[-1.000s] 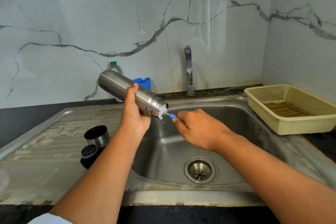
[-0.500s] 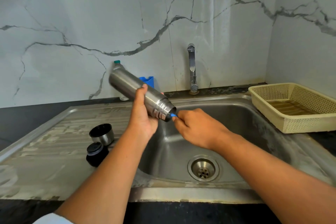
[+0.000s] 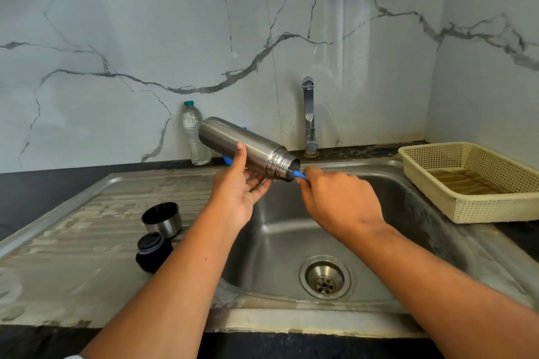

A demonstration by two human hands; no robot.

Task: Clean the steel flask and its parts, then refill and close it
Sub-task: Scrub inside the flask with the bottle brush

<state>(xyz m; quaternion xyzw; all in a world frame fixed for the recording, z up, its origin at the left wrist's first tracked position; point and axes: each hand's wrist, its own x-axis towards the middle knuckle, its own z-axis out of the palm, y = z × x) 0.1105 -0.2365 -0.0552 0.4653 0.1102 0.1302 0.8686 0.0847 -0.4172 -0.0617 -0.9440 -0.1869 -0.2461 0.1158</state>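
Note:
My left hand [image 3: 237,189] grips the steel flask [image 3: 233,140] from below, over the left edge of the sink basin [image 3: 280,242]. The flask lies tilted, its open threaded mouth pointing down to the right. My right hand [image 3: 335,201] pinches the blue handle of a bottle brush [image 3: 299,174], whose head is hidden inside the flask. On the drainboard at the left stand the steel cup lid [image 3: 162,217] and the black stopper [image 3: 152,251].
A tap [image 3: 308,116] rises behind the basin, with the drain [image 3: 324,277] below. A clear plastic water bottle [image 3: 194,134] stands against the marble wall. A cream plastic basket [image 3: 472,181] sits on the counter at the right. A blue object is mostly hidden behind the flask.
The brush has gone deeper into the flask; its white head showed at the mouth a second ago. The flask has shifted right and tilted closer to level.

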